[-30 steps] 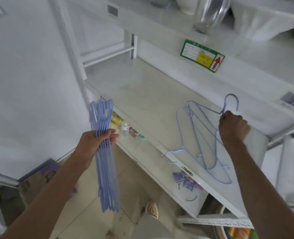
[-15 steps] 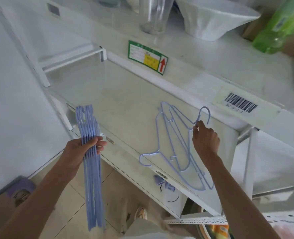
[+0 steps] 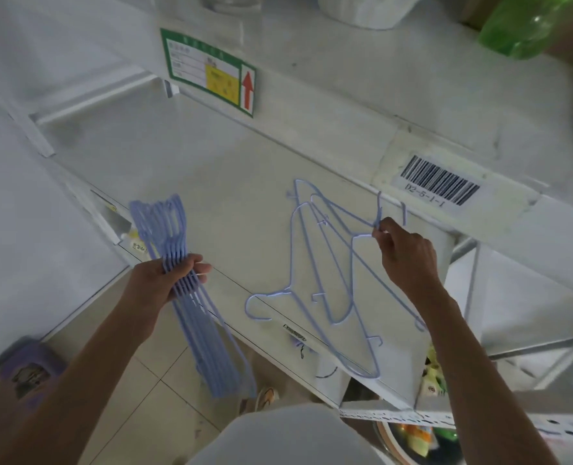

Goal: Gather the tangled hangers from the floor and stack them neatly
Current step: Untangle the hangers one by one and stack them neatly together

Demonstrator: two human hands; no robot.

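Head view: L hand (image 3: pixel 164 280) grips hanger bundle (image 3: pixel 191 303), R hand (image 3: pixel 407 253) pinches shelf hangers (image 3: pixel 328 280) by hook; stacking step, next needs aligning hooks w/ bundle.

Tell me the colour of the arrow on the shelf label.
Red arrow, pointing up, on the green-bordered label; head view.

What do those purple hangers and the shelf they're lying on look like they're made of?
Hangers: thin lilac rod bent into loops and hooks, so probably coated wire, though slim plastic is possible; smooth, slightly glossy. Shelf: flat, matte white, with folded edges and a perforated rail, so likely painted sheet metal.
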